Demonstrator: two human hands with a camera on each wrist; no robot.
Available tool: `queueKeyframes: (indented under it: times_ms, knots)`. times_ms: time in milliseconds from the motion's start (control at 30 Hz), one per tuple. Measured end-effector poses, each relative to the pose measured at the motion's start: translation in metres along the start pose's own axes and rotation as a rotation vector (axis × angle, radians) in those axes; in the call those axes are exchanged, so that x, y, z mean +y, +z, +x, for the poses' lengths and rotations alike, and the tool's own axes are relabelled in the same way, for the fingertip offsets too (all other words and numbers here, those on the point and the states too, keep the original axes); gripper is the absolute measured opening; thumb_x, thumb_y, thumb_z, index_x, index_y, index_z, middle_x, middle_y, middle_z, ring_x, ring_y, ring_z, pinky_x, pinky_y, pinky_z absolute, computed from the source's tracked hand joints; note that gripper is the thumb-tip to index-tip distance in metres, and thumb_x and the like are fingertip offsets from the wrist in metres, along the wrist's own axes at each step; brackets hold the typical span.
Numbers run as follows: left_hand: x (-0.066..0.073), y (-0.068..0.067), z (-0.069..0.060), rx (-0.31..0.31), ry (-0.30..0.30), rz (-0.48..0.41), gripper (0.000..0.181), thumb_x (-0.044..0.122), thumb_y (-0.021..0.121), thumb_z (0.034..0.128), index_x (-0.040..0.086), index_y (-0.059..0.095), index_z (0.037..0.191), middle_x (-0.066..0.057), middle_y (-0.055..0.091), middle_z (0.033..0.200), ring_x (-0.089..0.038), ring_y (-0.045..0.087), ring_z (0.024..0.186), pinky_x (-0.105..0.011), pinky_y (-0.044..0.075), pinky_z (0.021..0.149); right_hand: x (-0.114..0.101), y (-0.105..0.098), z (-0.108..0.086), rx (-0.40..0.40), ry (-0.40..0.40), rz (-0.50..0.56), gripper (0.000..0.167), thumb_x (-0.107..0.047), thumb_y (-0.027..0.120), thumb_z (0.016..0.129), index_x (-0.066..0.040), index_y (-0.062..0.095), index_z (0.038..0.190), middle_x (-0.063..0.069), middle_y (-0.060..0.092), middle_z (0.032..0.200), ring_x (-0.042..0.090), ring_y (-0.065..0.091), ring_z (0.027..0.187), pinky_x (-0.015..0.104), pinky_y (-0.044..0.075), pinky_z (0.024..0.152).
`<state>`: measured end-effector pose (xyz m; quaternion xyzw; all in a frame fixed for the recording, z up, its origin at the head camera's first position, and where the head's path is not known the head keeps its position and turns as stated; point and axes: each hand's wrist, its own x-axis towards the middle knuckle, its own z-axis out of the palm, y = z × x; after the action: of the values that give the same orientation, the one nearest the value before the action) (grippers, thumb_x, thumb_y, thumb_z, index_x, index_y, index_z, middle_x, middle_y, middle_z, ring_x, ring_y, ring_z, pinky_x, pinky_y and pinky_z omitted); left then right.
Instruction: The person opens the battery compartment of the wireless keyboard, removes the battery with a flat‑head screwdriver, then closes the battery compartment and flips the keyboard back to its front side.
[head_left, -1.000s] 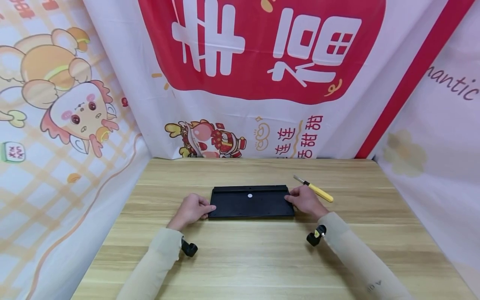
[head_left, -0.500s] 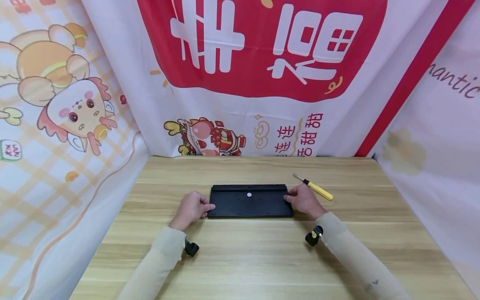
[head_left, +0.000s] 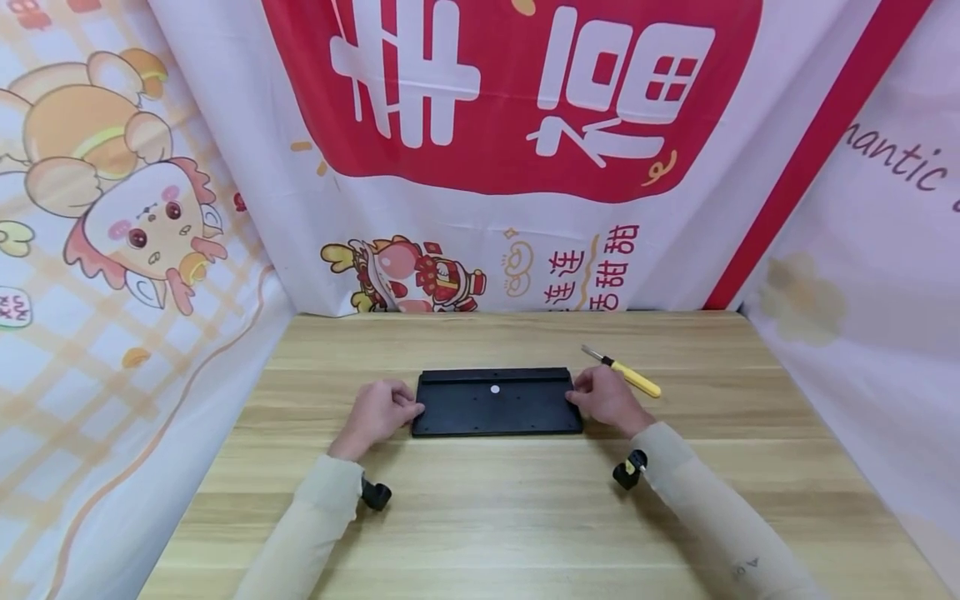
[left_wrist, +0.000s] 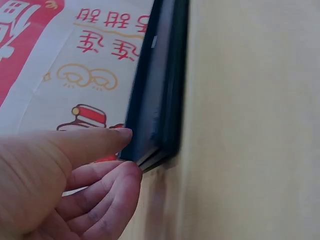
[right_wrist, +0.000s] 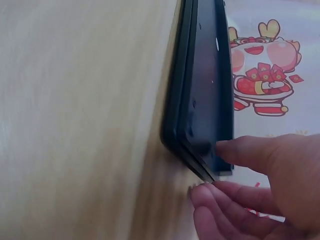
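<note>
On the left, a pale wall sheet with an orange check and an upside-down cartoon animal runs down beside a wood-grain desk. A beige left sleeve reaches in from the near edge, a small black device at its cuff. The left hand pinches the left end of a black panel: the thumb lies on the upper face, the other fingers curl in at the edge.

The panel is a wide, dark rectangle at the middle of the desk, its long sides running left to right. A raised ridge follows its far side, with a white dot just nearer. Beyond the desk hangs a back sheet with a big red patch and white characters.

The right hand grasps the panel's right end between thumb and fingers. Just beyond that hand lies a yellow-handled screwdriver, shaft pointing far left. A beige right sleeve comes in from the near right.
</note>
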<state>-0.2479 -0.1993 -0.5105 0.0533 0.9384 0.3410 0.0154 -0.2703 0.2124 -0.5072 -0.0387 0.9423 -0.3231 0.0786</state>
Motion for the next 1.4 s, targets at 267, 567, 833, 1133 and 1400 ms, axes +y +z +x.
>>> queueKeyframes:
  times_ms: [267,567,833,1133,1400]
  knots:
    - [0.003,-0.007,0.016,-0.041,0.058,-0.064,0.049,0.021,0.079,0.0966,0.005,0.064,0.14,-0.014,0.072,0.13,-0.03,0.071,0.119,-0.045,0.061,0.104,-0.006,-0.021,0.003,0.045,-0.28,-0.075,0.036,-0.015,0.081,0.094,0.004,0.072,0.123,0.018,0.077,0.111,0.03,0.075,0.103,0.048,0.065,0.092]
    - [-0.001,0.001,0.04,-0.069,0.093,-0.102,0.057,0.02,0.08,0.0957,0.004,0.06,0.146,-0.016,0.067,0.142,-0.035,0.065,0.132,-0.05,0.054,0.114,-0.019,-0.033,0.016,-0.042,-0.442,-0.248,0.04,-0.017,0.084,0.092,0.0,0.073,0.127,0.017,0.077,0.12,0.026,0.073,0.106,0.048,0.063,0.097]
    - [-0.009,0.009,0.053,-0.073,0.118,-0.145,0.051,0.015,0.08,0.0955,0.004,0.063,0.142,-0.017,0.069,0.138,-0.036,0.065,0.131,-0.05,0.054,0.114,-0.034,-0.027,0.032,-0.098,-0.513,-0.331,0.04,-0.014,0.084,0.091,0.0,0.073,0.127,0.016,0.077,0.123,0.027,0.072,0.11,0.047,0.062,0.1]
    - [-0.015,0.013,0.054,-0.068,0.119,-0.181,0.043,0.011,0.077,0.0973,0.004,0.066,0.138,-0.018,0.07,0.135,-0.037,0.066,0.128,-0.05,0.055,0.112,-0.039,-0.016,0.047,-0.115,-0.511,-0.367,0.036,-0.014,0.085,0.091,-0.002,0.074,0.123,0.013,0.077,0.119,0.025,0.073,0.107,0.044,0.063,0.098]
    - [-0.018,0.015,0.057,-0.09,0.1,-0.169,0.04,0.014,0.076,0.0989,0.005,0.068,0.137,-0.017,0.068,0.14,-0.038,0.063,0.133,-0.049,0.055,0.113,-0.036,-0.013,0.052,-0.113,-0.499,-0.388,0.031,-0.013,0.084,0.091,-0.004,0.076,0.119,0.01,0.078,0.115,0.021,0.072,0.103,0.042,0.063,0.096]
